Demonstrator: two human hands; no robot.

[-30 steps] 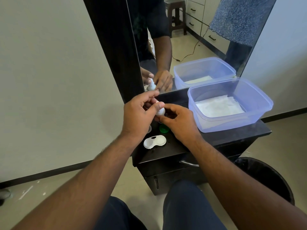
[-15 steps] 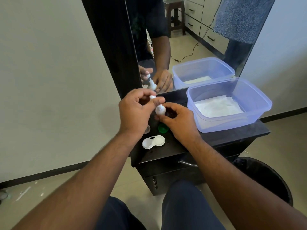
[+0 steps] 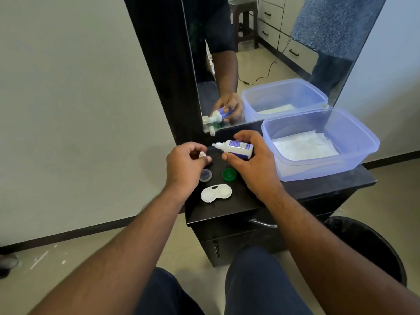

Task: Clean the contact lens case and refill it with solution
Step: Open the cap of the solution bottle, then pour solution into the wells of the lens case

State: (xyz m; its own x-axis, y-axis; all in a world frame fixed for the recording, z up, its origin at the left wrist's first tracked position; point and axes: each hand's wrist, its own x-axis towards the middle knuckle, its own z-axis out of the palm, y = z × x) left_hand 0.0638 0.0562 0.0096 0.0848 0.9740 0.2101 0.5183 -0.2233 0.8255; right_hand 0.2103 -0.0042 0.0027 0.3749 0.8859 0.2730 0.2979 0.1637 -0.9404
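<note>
Right hand (image 3: 252,165) around tilted bottle (image 3: 237,149), left hand (image 3: 185,165) pinching cap (image 3: 202,154), above open case (image 3: 216,193) on tabletop (image 3: 318,185).

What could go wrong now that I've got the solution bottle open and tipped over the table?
1. The solution bottle lies nearly sideways in your right hand, uncapped, with its nozzle well away from the lens case, so a squeeze could wet the tabletop.
2. The small bottle cap pinched in your left hand could slip and roll off.
3. The clear lid and green lid lie loose below your hands; a sweep might knock them off.
</note>
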